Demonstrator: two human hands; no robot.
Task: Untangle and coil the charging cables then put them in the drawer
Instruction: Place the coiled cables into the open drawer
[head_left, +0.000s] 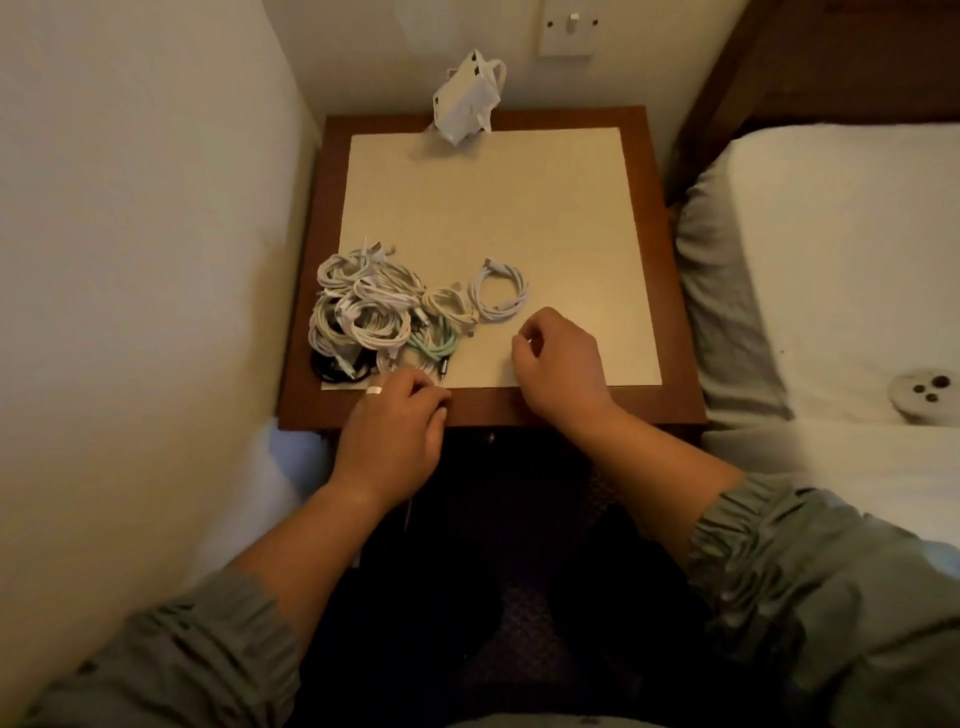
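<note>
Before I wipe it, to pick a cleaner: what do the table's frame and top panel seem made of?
Frame: reddish-brown, faint sheen, likely wood or veneer; grain too blurred to confirm. Top panel: cream, matte, smooth, probably laminate or painted board.

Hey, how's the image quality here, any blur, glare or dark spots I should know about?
Head view: dim, warm light, no glare; the cable pile looks soft, strands blending; below the nightstand it is nearly black; wide-angle distortion bows the nightstand's edges.
</note>
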